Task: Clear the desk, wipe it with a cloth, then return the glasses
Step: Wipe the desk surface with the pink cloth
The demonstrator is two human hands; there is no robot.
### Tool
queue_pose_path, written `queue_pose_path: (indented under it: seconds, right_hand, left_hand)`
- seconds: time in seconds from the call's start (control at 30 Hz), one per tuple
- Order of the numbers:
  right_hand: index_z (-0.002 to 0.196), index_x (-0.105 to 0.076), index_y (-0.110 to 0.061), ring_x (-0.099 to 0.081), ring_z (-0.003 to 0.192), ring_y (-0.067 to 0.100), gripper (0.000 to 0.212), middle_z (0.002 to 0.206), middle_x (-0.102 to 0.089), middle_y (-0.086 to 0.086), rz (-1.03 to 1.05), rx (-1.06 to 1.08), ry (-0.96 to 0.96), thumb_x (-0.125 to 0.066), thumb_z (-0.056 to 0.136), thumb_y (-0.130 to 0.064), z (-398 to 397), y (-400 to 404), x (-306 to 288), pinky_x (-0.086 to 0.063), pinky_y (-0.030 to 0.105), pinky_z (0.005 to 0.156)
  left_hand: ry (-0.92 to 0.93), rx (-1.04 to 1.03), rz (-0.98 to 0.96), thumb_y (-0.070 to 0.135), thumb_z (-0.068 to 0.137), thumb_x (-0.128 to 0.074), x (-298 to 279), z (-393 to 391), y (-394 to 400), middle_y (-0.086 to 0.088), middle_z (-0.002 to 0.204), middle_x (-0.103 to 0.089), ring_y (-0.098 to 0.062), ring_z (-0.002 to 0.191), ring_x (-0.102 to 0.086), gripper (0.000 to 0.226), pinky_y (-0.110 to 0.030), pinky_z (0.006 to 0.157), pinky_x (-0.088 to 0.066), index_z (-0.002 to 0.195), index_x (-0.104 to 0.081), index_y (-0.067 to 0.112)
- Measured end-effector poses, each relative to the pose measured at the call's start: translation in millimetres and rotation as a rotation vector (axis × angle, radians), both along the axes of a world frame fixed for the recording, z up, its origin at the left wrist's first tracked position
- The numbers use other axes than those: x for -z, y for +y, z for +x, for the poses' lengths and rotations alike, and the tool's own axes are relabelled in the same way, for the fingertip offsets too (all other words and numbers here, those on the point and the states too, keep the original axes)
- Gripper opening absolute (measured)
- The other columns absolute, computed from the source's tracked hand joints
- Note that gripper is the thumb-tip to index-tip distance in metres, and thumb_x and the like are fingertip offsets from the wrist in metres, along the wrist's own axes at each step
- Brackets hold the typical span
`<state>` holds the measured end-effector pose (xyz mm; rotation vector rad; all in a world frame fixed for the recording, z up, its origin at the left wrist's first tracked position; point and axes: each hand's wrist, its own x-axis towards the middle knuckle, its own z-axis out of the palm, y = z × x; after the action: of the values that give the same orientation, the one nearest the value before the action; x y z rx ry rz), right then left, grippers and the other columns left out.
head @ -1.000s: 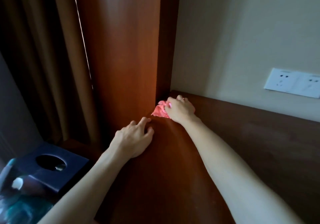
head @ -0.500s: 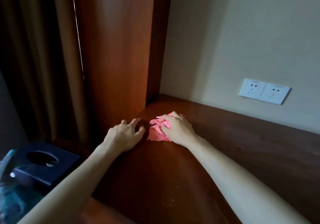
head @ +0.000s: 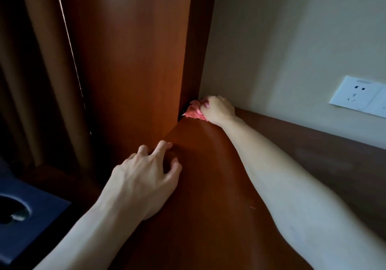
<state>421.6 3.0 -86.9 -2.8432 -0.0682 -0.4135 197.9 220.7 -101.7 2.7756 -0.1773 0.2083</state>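
Note:
My right hand (head: 217,109) grips a crumpled pink cloth (head: 193,112) and holds it down in the far left corner of the dark wooden desk (head: 219,186), where the wood side panel meets the wall. My left hand (head: 146,178) rests on the desk's left edge with its fingers spread and slightly bent, holding nothing. No glasses are in view.
A tall wood panel (head: 133,61) rises at the desk's left end, with brown curtains (head: 41,71) beyond it. A dark blue tissue box (head: 25,217) sits low at the left. White wall sockets (head: 359,96) are mounted above the desk's back edge.
My right hand has pushed the cloth away from the left hand and back into the far corner. The left hand has stayed at the desk's left edge.

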Motion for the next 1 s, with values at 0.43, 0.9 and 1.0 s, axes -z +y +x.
queue_pose_path:
  seconds: [0.43, 0.9, 1.0]
  right_hand:
    - [0.140, -0.053, -0.032, -0.046, 0.126, 0.034, 0.043, 0.137, -0.051, 0.009, -0.048, -0.101, 0.007, -0.049, 0.098, -0.042, -181, 5, 2, -0.045, 0.045, 0.099]
    - [0.137, -0.056, -0.032, -0.048, 0.124, 0.029, 0.038, 0.138, -0.052, 0.003, -0.044, -0.150, -0.029, -0.050, 0.101, -0.039, -220, -4, 7, -0.044, 0.040, 0.092]
    - [0.135, -0.057, -0.032, -0.049, 0.122, 0.032, 0.037, 0.133, -0.052, 0.006, -0.049, -0.067, -0.033, -0.050, 0.100, -0.038, -163, -11, 6, -0.045, 0.041, 0.091]
  left_hand:
    - [0.019, -0.014, 0.003, 0.068, 0.095, -0.033, 0, -2, -2, -0.012, 0.131, -0.059, -0.037, 0.114, -0.063, 0.058, -0.045, 0.089, -0.051, 0.147, -0.038, 0.043]
    - [0.033, 0.011, 0.042, 0.070, 0.098, -0.030, -1, 2, 5, -0.010, 0.143, -0.052, -0.036, 0.122, -0.060, 0.062, -0.044, 0.094, -0.052, 0.154, -0.033, 0.043]
    - [0.007, 0.007, 0.060, 0.069, 0.098, -0.028, 0, 2, 4, -0.008, 0.137, -0.055, -0.032, 0.115, -0.063, 0.060, -0.042, 0.089, -0.054, 0.153, -0.032, 0.044]
